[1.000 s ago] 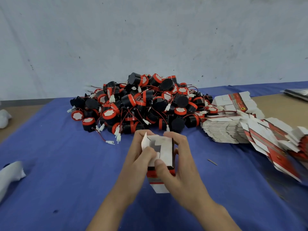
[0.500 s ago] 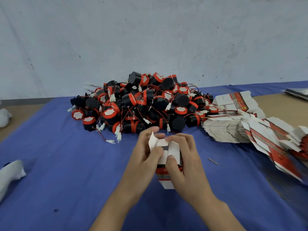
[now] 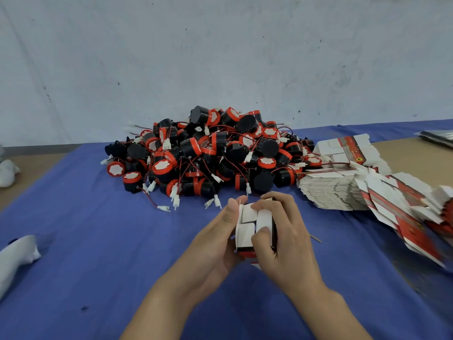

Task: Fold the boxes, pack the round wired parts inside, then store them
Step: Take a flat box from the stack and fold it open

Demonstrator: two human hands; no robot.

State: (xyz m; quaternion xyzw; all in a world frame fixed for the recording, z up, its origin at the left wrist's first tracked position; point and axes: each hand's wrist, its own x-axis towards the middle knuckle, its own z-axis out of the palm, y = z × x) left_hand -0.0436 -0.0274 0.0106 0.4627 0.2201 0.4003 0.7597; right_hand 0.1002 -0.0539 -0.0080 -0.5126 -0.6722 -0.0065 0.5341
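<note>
A partly folded box [image 3: 255,224] was held just above the blue-covered counter [image 3: 98,241], gripped by the left hand [image 3: 215,244] and the right hand [image 3: 286,241] with fingers curled round its sides and white end flaps, near the pile of round wired parts [image 3: 208,153] and the stacked flat boxes [image 3: 335,192].

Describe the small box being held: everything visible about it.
The small box looks like thin card: white flaps folded over the end facing the camera, a red band below. It is held over the blue cloth. The left hand grips its left side; the right hand presses the flaps with its thumb.
</note>
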